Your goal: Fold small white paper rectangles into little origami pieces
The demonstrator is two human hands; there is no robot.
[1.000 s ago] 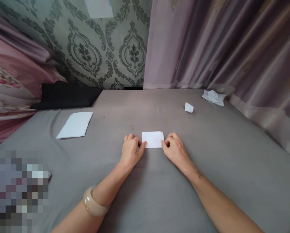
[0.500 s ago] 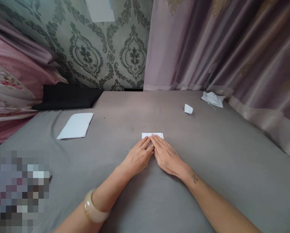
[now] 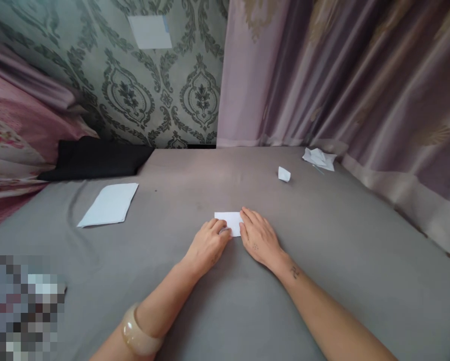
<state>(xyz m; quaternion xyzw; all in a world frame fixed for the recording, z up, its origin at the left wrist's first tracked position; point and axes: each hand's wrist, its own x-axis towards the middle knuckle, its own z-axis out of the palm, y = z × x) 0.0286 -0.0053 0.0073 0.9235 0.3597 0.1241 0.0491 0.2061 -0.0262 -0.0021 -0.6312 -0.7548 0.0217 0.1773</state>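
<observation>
- Smooth, matt paper slip lies center.
- Glossy, smooth bangle gleams, seven o'clock.
- Satiny cloth curtain, two o'clock.
- Matt cloth sheet, six o'clock.

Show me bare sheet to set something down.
Bare patches: between the paper stack and left hand; between the right hand and curtain. Crowded: around the small white paper at both hands, and by the crumpled paper, far right.

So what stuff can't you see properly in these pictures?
All in the head view:
- Right end of the small white paper: under the right hand.
- Lower left corner: hidden by blurry squares.
- Thin strip by the crumpled paper: too small to name.
- Upper arms: cut off by the bottom edge.
</observation>
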